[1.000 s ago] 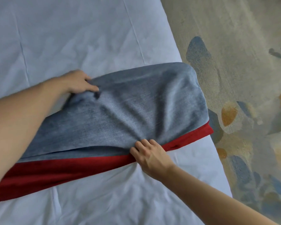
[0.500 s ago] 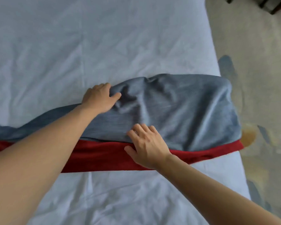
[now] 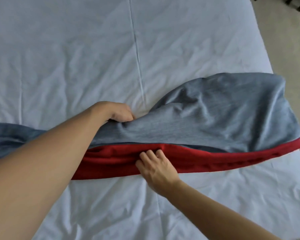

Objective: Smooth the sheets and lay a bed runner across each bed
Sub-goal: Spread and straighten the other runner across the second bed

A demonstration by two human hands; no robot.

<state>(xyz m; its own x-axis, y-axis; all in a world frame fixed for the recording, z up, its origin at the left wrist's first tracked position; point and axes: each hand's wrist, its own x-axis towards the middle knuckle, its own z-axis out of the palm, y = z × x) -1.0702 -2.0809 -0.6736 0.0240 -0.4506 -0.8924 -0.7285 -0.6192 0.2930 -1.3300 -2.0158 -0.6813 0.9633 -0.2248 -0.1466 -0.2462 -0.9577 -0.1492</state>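
Note:
A bed runner (image 3: 215, 116), grey-blue on top with a red band along its near edge, lies across the white sheet (image 3: 76, 58) of the bed. It is rumpled and narrows in the middle. My left hand (image 3: 118, 112) is closed on the runner's far grey edge, bunching the cloth. My right hand (image 3: 156, 165) rests on the red band, fingertips pressed into the seam where red meets grey. The runner's right end hangs at the bed's right side. Its left end runs out of view under my left forearm.
The sheet is creased, with a long fold line down its middle. Beige floor (image 3: 287, 40) shows past the bed's right edge, and a dark piece of furniture (image 3: 298, 4) sits at the top right corner.
My left hand went from lying flat on the grey cloth to gripping its far edge. My right hand slid back onto the red band. The view shifted left.

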